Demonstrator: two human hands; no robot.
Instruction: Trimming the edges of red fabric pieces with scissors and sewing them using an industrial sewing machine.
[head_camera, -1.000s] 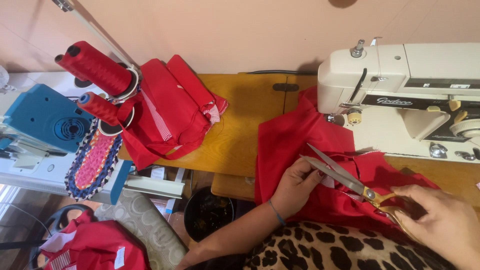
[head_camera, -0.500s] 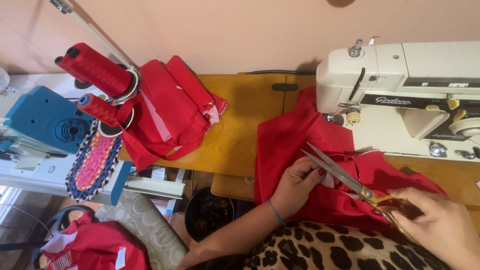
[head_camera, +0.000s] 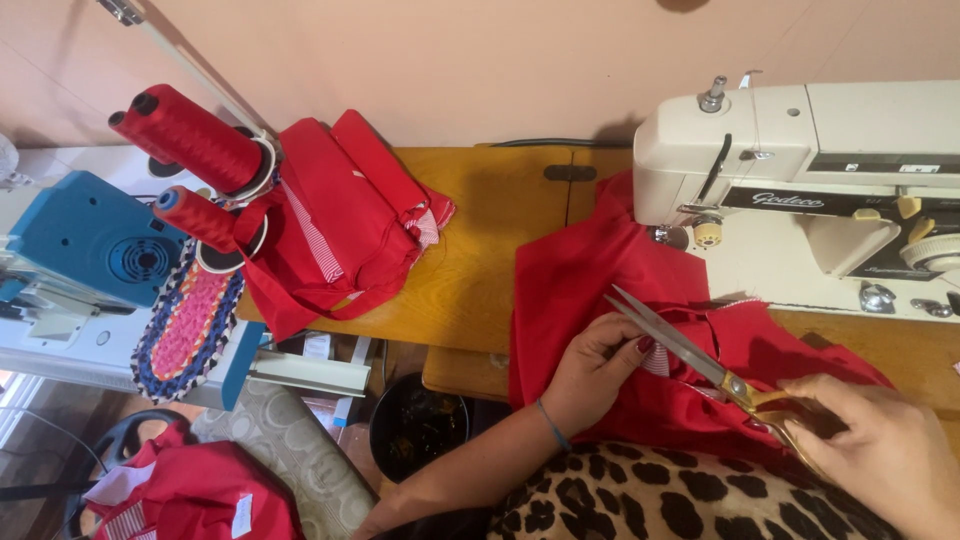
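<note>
head view, looking down (close), sewing table

Looks like a small home sewing workshop tbh. Cream sewing machine on a wooden table, big red thread cones w/ a blue serger-type machine, red fabric stacks etc.

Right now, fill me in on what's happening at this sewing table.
A person sits at a wooden table beside a white sewing machine. The left hand pinches red fabric. The right hand holds gold-handled scissors, blades open over the cloth. More red fabric is piled by red thread cones.
</note>
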